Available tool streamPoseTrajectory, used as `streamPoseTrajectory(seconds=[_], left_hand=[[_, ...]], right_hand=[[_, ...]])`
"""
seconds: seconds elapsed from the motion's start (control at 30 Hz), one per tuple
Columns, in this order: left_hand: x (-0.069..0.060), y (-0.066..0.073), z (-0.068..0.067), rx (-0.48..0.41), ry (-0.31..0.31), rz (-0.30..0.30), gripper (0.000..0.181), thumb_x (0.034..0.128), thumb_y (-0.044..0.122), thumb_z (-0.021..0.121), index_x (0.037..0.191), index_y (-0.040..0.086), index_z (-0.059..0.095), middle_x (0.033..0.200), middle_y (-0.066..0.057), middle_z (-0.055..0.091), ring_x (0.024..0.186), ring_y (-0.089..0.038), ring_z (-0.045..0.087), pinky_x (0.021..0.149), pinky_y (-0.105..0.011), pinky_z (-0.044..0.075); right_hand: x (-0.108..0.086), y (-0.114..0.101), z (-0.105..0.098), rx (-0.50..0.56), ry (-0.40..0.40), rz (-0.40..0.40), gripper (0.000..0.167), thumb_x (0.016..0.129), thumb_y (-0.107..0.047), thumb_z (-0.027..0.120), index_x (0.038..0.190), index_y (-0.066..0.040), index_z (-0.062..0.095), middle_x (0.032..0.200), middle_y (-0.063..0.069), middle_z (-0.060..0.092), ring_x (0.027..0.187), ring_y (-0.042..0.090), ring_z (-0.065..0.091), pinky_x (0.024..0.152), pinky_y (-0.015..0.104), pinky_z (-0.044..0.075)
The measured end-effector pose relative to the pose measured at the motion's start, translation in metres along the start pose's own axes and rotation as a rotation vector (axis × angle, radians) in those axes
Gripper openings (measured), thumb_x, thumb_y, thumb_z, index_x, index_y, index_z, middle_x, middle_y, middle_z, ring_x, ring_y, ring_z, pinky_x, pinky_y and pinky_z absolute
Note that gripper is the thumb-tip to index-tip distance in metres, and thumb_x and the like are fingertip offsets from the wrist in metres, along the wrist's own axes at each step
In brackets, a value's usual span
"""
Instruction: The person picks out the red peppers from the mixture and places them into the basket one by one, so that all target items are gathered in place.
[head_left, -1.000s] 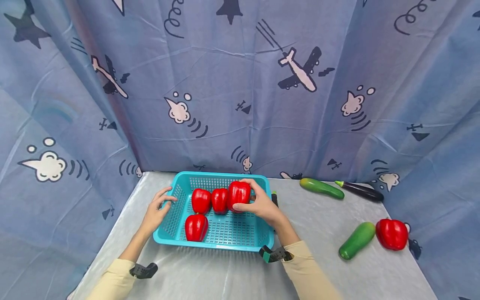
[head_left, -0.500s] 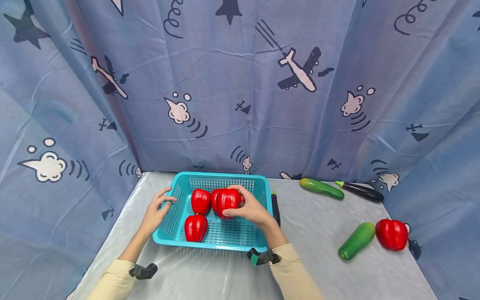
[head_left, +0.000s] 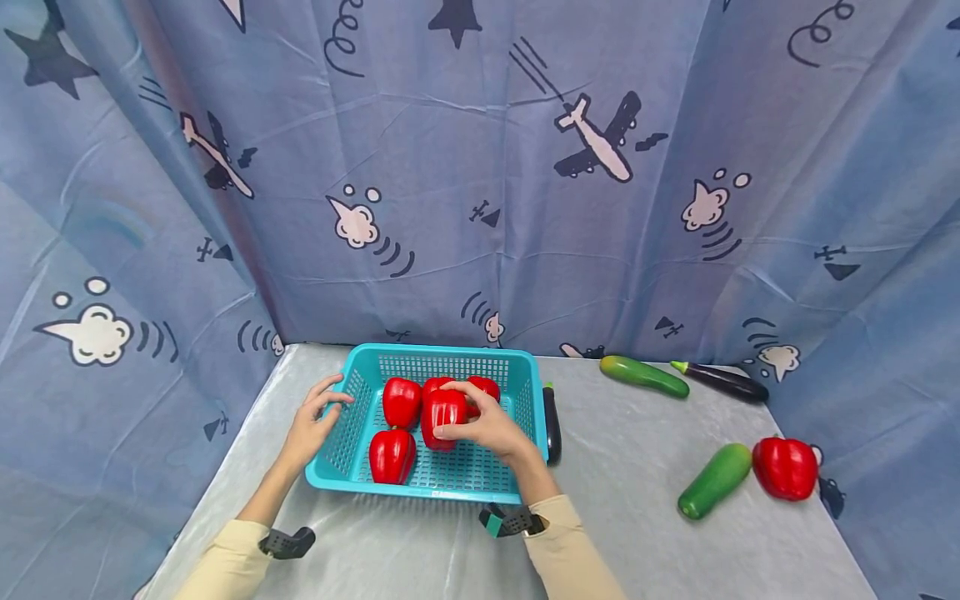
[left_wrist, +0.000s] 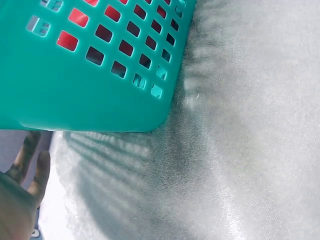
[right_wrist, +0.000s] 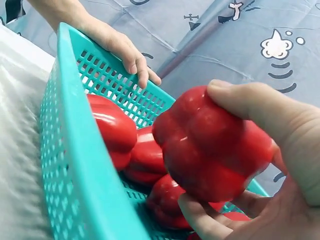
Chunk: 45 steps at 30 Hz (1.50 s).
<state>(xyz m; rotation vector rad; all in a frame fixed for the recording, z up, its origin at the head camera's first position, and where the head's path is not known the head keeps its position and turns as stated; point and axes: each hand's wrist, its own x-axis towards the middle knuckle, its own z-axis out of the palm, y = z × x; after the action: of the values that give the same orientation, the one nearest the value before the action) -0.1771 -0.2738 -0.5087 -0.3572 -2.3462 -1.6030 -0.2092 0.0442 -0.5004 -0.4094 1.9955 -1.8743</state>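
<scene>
My right hand (head_left: 491,425) holds a red bell pepper (head_left: 442,419) between thumb and fingers, over the middle of a turquoise plastic basket (head_left: 423,490). In the right wrist view this held pepper (right_wrist: 205,145) is lifted above the others, its lobed end showing. Inside the basket lie several more red peppers: one at the back left (head_left: 402,402), one at the front left (head_left: 392,457), and two partly hidden behind my right hand and the held pepper. My left hand (head_left: 307,425) is at the basket's left end, its loosely bent fingers over the rim.
A dark eggplant (head_left: 552,425) lies against the basket's right outer side. Farther right on the pale table (head_left: 600,517) are a green cucumber-like vegetable (head_left: 643,377), another eggplant (head_left: 723,383), a second green one (head_left: 715,482) and a red pepper (head_left: 784,469). A patterned blue curtain (head_left: 450,292) stands behind.
My right hand has carried the held pepper leftward and nearer to me across the basket. A pepper behind it and the eggplant beside the basket now show more. My left hand has stayed put.
</scene>
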Motion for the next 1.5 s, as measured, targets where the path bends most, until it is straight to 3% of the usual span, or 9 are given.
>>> streamPoseTrajectory(seconds=[0.5, 0.9, 1.5], left_hand=[[-0.001, 0.001, 0.000, 0.016, -0.007, 0.010, 0.016, 0.0993, -0.013, 0.052, 0.106, -0.014, 0.066, 0.145, -0.039, 0.039, 0.138, -0.056, 0.028, 0.102, -0.071, 0.026], [-0.001, 0.001, 0.000, 0.003, -0.004, 0.009, 0.016, 0.0996, -0.012, 0.051, 0.105, -0.014, 0.066, 0.145, -0.039, 0.038, 0.138, -0.057, 0.028, 0.101, -0.071, 0.026], [0.000, 0.000, -0.001, 0.015, -0.005, 0.002, 0.017, 0.0999, -0.012, 0.050, 0.106, -0.015, 0.066, 0.146, -0.038, 0.038, 0.138, -0.056, 0.028, 0.101, -0.071, 0.027]], right_hand=[[-0.002, 0.010, 0.009, 0.027, 0.041, 0.091, 0.067, 0.080, -0.014, 0.087, 0.140, -0.015, 0.059, 0.132, 0.017, 0.051, 0.124, 0.043, 0.045, 0.082, 0.048, 0.056], [-0.004, 0.013, 0.018, 0.033, 0.043, 0.126, 0.058, 0.079, -0.014, 0.088, 0.132, -0.011, 0.066, 0.127, 0.016, 0.054, 0.116, 0.040, 0.054, 0.080, 0.047, 0.057], [-0.004, 0.014, 0.022, -0.091, 0.121, 0.143, 0.058, 0.075, -0.015, 0.090, 0.128, -0.010, 0.069, 0.121, 0.014, 0.056, 0.117, 0.040, 0.049, 0.081, 0.054, 0.055]])
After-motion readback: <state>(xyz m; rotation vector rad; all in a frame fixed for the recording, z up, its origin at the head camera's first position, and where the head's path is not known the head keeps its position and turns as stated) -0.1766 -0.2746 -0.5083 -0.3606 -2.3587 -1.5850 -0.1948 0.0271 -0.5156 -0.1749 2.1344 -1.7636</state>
